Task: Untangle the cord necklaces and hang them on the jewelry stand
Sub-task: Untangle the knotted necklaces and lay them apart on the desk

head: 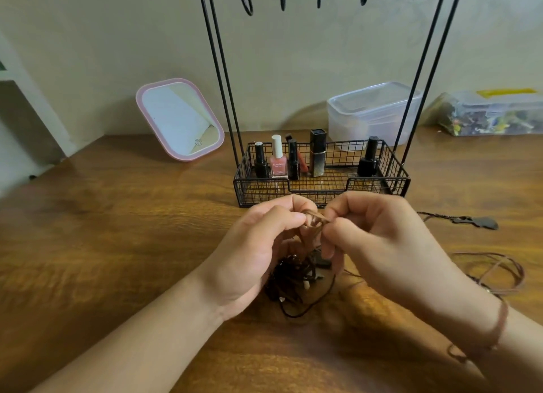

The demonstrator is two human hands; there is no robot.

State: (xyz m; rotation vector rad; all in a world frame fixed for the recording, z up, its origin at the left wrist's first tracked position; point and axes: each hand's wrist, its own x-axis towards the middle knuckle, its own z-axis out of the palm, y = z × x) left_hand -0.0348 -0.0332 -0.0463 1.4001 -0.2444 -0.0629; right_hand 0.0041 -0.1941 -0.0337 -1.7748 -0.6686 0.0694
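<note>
Cord necklaces (293, 278): dark tangle on wooden table (117, 231), 6 o'clock of the jewelry stand (320, 184). Left hand (258, 251) and right hand (379, 239) both pinch a brown cord knot (313, 218) lifted above the pile. Stand hooks bare. Two looser necklaces lie at 3 o'clock.

Wooden table (117, 245): jewelry stand (320, 184); mirror (179, 119); cords (293, 281)

glossy wood table (117, 245), black wire stand (320, 187)
</note>
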